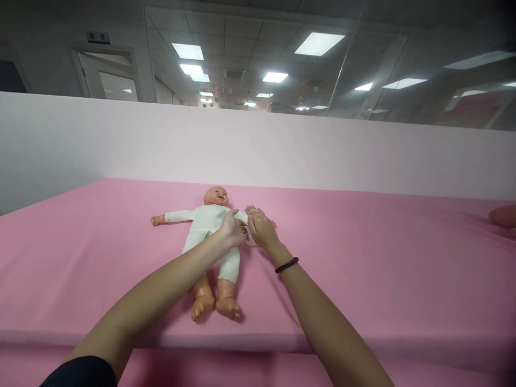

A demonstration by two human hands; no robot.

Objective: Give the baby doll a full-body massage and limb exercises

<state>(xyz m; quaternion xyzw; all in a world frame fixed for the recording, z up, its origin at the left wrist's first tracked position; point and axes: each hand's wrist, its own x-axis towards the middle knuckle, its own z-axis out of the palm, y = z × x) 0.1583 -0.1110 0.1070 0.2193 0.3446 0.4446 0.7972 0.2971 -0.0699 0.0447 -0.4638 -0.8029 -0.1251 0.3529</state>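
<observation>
A baby doll (207,219) in a white suit lies face up on a pink padded surface (363,269), head away from me and legs toward me. My left hand (233,230) is over the doll's side near its outstretched arm on the right, thumb raised apart and fingers pointing right, partly in shadow. Just beside it, my right hand (261,228) is held flat over that same arm, its fingers stretched out. Between and below the hands shows a small white item (250,239) with dark marks, mostly covered; what it is cannot be made out.
A white wall panel (262,150) rises behind the pink surface, with glass and ceiling lights above it. At the far right edge lies a skin-coloured rounded object (503,216), cut off by the frame. The pink surface's front edge runs below the doll's feet.
</observation>
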